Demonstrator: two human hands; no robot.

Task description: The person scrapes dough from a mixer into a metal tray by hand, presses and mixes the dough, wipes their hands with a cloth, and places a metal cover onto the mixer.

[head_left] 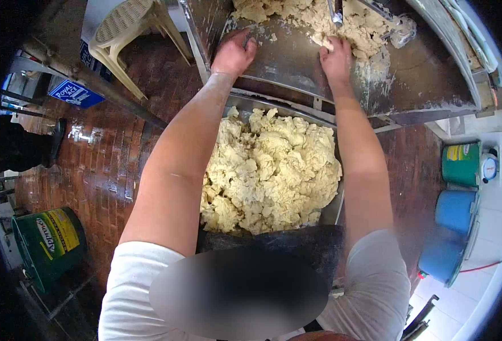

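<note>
My left hand [235,52] is at the left part of the metal mixer trough [288,54], its fingers curled; what they hold, if anything, is hidden. Over on the right, my right hand [336,59] has its fingers curled against pale dough [356,28] at the trough's front part. A metal bar [336,14] stands in the dough just above that hand. Below, between my forearms, a metal tub [333,213] holds a big lumpy heap of dough [271,165].
A beige plastic stool [123,25] stands at upper left. Green bucket [49,238] at lower left; another green bucket [460,163] and blue containers [454,210] line the right wall. Another person's dark-clothed leg [26,142] shows at far left on the wet brick floor.
</note>
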